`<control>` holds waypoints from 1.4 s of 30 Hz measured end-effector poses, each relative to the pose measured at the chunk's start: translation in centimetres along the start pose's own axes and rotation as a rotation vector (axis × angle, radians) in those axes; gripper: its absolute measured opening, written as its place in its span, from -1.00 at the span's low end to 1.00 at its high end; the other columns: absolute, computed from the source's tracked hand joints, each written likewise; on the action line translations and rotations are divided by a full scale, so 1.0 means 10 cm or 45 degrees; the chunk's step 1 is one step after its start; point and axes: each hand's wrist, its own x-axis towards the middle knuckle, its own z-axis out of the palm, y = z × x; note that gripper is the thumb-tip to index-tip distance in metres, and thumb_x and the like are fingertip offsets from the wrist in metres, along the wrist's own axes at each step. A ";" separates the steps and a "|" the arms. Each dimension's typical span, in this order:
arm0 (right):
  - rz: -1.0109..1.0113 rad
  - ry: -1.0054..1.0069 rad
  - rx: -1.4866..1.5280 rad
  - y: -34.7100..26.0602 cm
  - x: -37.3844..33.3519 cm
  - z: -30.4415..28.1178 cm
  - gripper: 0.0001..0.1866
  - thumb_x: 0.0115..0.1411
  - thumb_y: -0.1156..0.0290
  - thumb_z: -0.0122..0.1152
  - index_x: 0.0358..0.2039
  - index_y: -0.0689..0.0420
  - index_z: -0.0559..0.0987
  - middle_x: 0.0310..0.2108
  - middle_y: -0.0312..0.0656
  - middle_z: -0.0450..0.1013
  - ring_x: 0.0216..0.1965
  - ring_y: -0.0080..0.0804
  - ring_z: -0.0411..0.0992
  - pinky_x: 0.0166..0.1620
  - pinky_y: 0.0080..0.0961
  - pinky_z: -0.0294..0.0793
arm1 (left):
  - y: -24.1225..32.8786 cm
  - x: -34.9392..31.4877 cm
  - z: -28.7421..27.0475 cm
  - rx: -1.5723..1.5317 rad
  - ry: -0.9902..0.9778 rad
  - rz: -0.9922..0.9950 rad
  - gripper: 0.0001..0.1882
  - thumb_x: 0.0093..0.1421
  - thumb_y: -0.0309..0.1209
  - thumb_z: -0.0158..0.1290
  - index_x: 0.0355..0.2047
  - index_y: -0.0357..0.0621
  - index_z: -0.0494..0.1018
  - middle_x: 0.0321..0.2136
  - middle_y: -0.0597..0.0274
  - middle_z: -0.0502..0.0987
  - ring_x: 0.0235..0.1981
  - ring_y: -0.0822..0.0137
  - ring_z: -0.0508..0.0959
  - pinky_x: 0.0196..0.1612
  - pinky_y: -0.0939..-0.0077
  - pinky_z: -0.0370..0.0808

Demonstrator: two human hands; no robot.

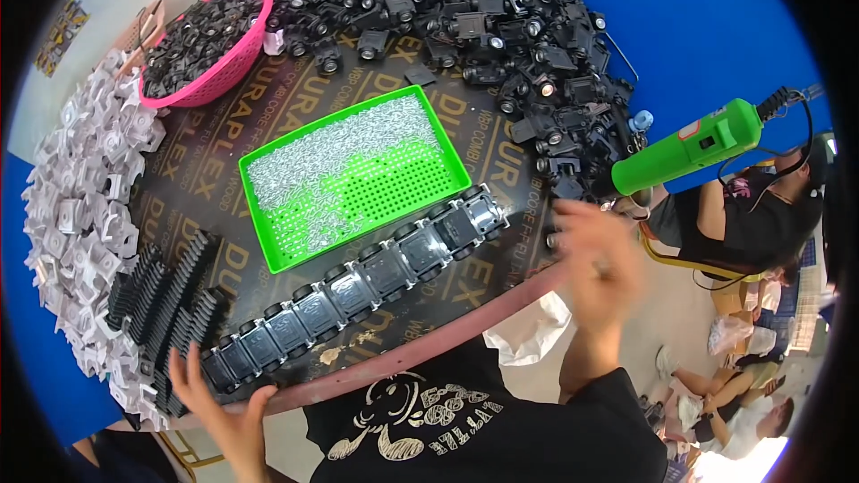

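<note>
white square parts (80,215) heaped along the worktop (465,286) rim at 9 o'clock; pink basket (210,45) of black parts at 11. left hand (224,407) at 7 o'clock, fingers spread open, tips touching the near end of a row of black car chassis (358,282). the row runs diagonally up to 3 o'clock, just beside the green tray (353,179) of small screws. right hand (595,259) blurred at the row's far end; grip cannot be told. green power screwdriver (693,145) hangs at 2 o'clock.

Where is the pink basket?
In the head view, the pink basket sits at the table's far left, full of small black parts, between the heap of white parts and the big black pile, behind the green tray.
</note>
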 end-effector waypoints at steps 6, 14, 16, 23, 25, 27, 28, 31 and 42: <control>-0.144 0.618 0.374 0.20 0.70 -0.46 -0.30 0.13 0.47 0.36 0.23 0.25 0.23 -0.06 -0.05 0.43 -0.08 -0.39 0.42 0.01 -0.47 0.40 | 1.21 0.41 0.34 -0.322 -0.279 0.558 -0.18 -0.14 -0.18 0.41 0.12 -0.20 0.36 0.09 -0.06 0.33 0.12 -0.06 0.33 0.16 0.12 0.26; 0.065 0.101 0.904 -0.24 1.00 0.18 -0.14 0.20 0.01 0.24 0.29 0.30 0.11 -0.17 -0.01 0.47 -0.27 -0.34 0.49 -0.23 -0.44 0.55 | 1.88 0.51 1.34 -0.348 -0.416 0.802 -0.29 -0.06 -0.30 0.33 0.10 -0.24 0.34 0.06 -0.01 0.30 0.12 -0.06 0.28 0.23 -0.01 0.21; 0.120 -0.169 1.089 -0.21 1.00 0.27 -0.13 0.19 -0.05 0.22 0.28 0.30 0.14 -0.23 -0.11 0.42 -0.29 -0.37 0.46 -0.29 -0.46 0.53 | 1.87 0.51 1.42 -0.292 -0.357 0.779 -0.34 -0.03 -0.33 0.30 0.08 -0.24 0.36 0.04 -0.01 0.30 0.07 -0.05 0.31 0.15 0.03 0.27; 0.101 0.091 0.966 -0.25 1.22 0.73 -0.39 0.22 0.17 0.20 0.16 0.26 0.29 -0.42 -0.28 0.29 -0.46 -0.52 0.37 -0.44 -0.53 0.45 | 1.89 0.47 1.38 -0.329 -0.398 0.778 -0.35 -0.06 -0.40 0.29 0.06 -0.26 0.35 0.06 -0.03 0.32 0.09 -0.06 0.31 0.12 0.06 0.30; 0.098 0.073 0.973 -0.19 1.24 0.79 -0.41 0.26 0.21 0.14 0.18 0.27 0.25 -0.40 -0.25 0.30 -0.52 -0.50 0.37 -0.47 -0.50 0.49 | 1.86 0.46 1.39 -0.328 -0.412 0.786 -0.33 -0.08 -0.39 0.31 0.06 -0.27 0.32 0.09 -0.04 0.31 0.12 -0.04 0.31 0.15 0.06 0.29; 0.094 0.002 1.032 -0.08 1.20 0.82 -0.46 0.27 0.27 0.11 0.17 0.23 0.24 -0.38 -0.20 0.31 -0.56 -0.47 0.36 -0.47 -0.48 0.52 | 1.83 0.47 1.39 -0.374 -0.452 0.817 -0.31 -0.08 -0.39 0.31 0.07 -0.26 0.30 0.11 -0.02 0.31 0.12 -0.03 0.32 0.18 0.05 0.27; 0.035 0.065 1.064 -0.03 1.14 0.88 -0.57 0.28 0.28 0.09 0.08 0.18 0.26 -0.36 -0.13 0.32 -0.58 -0.43 0.35 -0.49 -0.45 0.53 | 1.82 0.47 1.39 -0.392 -0.482 0.823 -0.31 -0.06 -0.37 0.31 0.08 -0.25 0.29 0.12 -0.01 0.31 0.13 -0.04 0.32 0.20 0.02 0.25; -0.103 0.116 1.107 0.03 1.06 0.93 -0.60 0.29 0.16 0.11 -0.04 0.14 0.27 -0.32 0.01 0.38 -0.59 -0.39 0.40 -0.52 -0.42 0.52 | 1.83 0.53 1.29 -0.462 -0.596 0.767 -0.36 -0.02 -0.36 0.30 0.05 -0.26 0.31 0.11 -0.03 0.32 0.13 -0.05 0.33 0.21 0.01 0.23; -0.152 0.268 1.222 0.10 0.82 0.36 -0.24 0.19 -0.19 0.17 0.09 0.18 0.18 -0.29 0.10 0.38 -0.60 -0.30 0.41 -0.58 -0.42 0.50 | 1.29 1.37 0.62 0.034 -0.493 0.382 -0.65 0.04 -0.63 0.10 -0.11 -0.26 0.41 -0.21 -0.08 0.46 -0.13 -0.09 0.45 -0.08 0.13 0.40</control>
